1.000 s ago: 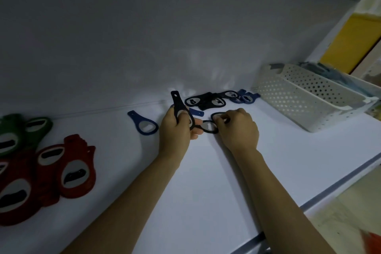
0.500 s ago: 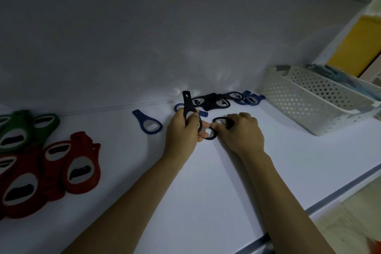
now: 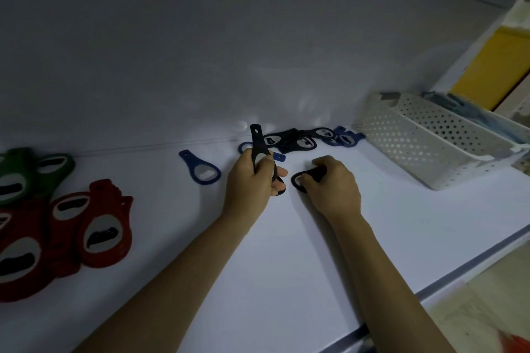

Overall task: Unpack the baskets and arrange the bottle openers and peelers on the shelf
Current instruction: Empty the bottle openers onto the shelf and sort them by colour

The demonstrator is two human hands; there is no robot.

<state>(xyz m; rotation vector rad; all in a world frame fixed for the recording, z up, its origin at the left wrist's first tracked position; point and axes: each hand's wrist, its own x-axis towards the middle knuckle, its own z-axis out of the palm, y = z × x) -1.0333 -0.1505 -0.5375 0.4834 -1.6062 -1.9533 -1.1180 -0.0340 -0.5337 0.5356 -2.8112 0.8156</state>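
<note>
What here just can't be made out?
In the head view:
white basket: contents hidden by its own wall.
upright black opener: lower end hidden in the left hand.
other black opener: mostly covered by the right hand.
red openers: cut off by left edge.

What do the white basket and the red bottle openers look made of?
White basket: probably moulded plastic, matte, with regular rows of holes. Red bottle openers: matte plastic or rubbery shells around pale inserts, possibly metal; dim light leaves that open.
</note>
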